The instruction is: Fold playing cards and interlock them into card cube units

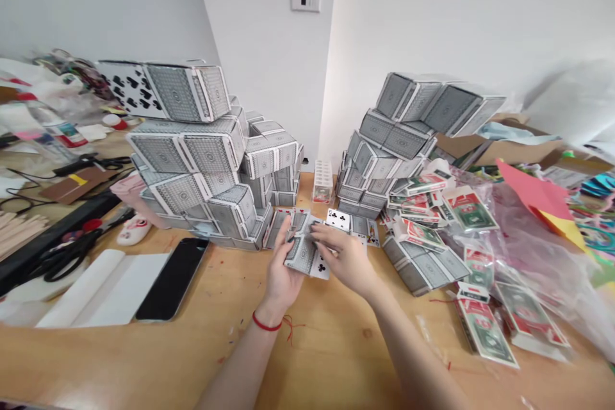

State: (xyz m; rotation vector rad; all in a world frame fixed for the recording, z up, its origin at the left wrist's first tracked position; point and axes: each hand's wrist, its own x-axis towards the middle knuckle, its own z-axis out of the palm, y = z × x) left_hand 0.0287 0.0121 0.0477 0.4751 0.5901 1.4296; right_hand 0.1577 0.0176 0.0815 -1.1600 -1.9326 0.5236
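My left hand [281,275] is closed around a small packet of playing cards [302,256] with grey patterned backs, held above the wooden table [336,339]. My right hand [343,259] pinches the top of the same packet from the right; a club card shows at its lower edge. Loose cards [339,221] lie face up just beyond my hands. A red string is tied round my left wrist.
Two tall stacks of card-built boxes stand behind, one on the left [192,154], one on the right [403,134]. Empty red-green card cartons [480,314] litter the right. A black phone [173,278], white paper and scissors [67,256] lie left.
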